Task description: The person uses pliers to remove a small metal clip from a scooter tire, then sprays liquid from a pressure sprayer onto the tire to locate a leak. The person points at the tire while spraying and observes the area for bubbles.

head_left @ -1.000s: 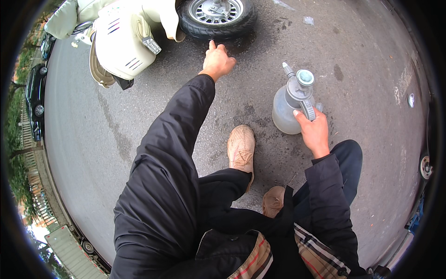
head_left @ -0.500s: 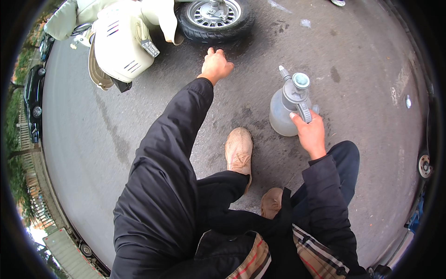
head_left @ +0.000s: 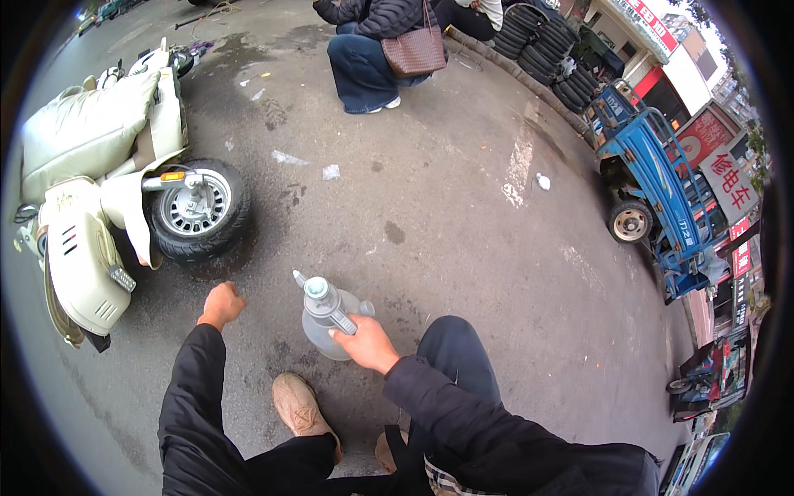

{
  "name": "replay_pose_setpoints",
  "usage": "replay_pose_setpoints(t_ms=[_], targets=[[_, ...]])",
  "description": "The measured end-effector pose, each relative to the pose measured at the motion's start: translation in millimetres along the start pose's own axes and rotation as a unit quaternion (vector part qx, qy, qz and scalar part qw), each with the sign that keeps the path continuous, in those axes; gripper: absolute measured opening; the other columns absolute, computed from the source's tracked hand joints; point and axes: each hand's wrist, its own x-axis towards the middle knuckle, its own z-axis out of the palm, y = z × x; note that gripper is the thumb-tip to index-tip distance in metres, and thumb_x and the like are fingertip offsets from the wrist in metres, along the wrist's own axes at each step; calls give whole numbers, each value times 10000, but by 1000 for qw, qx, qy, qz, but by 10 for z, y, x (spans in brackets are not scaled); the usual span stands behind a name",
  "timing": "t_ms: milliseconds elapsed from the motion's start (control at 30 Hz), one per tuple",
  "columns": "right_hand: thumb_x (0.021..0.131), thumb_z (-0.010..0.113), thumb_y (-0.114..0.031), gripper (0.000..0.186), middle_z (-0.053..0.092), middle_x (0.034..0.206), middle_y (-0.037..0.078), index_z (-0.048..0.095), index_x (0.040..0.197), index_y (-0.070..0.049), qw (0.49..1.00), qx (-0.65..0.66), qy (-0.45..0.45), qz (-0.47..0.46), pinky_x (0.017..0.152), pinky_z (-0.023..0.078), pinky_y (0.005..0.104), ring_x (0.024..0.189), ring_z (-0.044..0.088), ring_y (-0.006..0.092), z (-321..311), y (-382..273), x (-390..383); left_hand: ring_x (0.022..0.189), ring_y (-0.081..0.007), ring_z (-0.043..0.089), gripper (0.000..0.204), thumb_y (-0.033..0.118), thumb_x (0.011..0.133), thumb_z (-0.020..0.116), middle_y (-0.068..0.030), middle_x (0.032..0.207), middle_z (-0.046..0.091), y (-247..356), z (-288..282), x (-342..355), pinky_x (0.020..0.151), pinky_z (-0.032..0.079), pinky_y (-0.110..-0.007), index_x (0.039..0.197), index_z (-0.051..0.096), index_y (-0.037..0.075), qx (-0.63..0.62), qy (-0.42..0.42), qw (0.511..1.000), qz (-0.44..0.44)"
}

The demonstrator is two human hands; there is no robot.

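Evidently, the right hand (head_left: pixel 369 344) has its fingers wrapped around the handle (head_left: pixel 341 320) of a translucent pump spray bottle (head_left: pixel 320 327), which is roughly upright, though I cannot tell whether its base touches the asphalt (head_left: pixel 463 264). The bottle is well in from the asphalt's far edge, where stacked tires (head_left: pixel 538 64) stand, its nozzle (head_left: pixel 298 277) angled toward the nearer wheel (head_left: pixel 196 208) of a cream scooter (head_left: pixel 83 256) lying on its side. The left hand (head_left: pixel 222 305) hangs curled near that wheel, apart from it; whether it holds anything I cannot make out. For good control, I'd keep the bottle level, the grip secure, the wrist loose and the left hand out of the nozzle's line.
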Motion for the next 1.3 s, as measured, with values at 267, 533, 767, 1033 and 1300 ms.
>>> replay_pose_setpoints(t_ms=[267,533,767,1033,1300], targets=[[938,697,-307,378,736,974,237,712,1160,-1,999,-33,-15,9,838,535,432,930,718,377,-42,85,5,947,-424,723,318,220,702,777,-257,924,739,-10,124,147,847,568,-466,916,748,-13,38,6,999,21],[924,702,-306,377,735,1001,261,714,1159,-12,999,-31,-6,-8,863,541,457,981,716,421,-43,124,-22,932,-439,716,268,154,693,682,-266,911,732,22,102,153,847,571,-475,894,756,-8,54,20,996,64],[923,703,-315,386,731,994,273,709,1146,0,999,-35,-13,-1,867,543,462,987,715,428,-13,130,-26,1044,-420,710,284,126,766,619,-254,1025,743,111,10,119,931,564,-468,980,773,22,71,-29,996,44],[923,703,-310,375,726,955,274,711,1133,1,999,-50,-15,-7,838,545,464,942,717,435,5,108,-23,954,-428,717,240,125,724,626,-257,932,736,40,55,102,868,570,-473,891,755,11,52,10,996,68],[923,708,-303,364,728,928,264,716,1122,1,999,-44,-7,-13,824,544,457,907,722,415,21,128,-18,1044,-431,705,263,103,778,596,-262,1022,740,132,-35,62,941,557,-476,955,771,18,70,-21,996,54]])
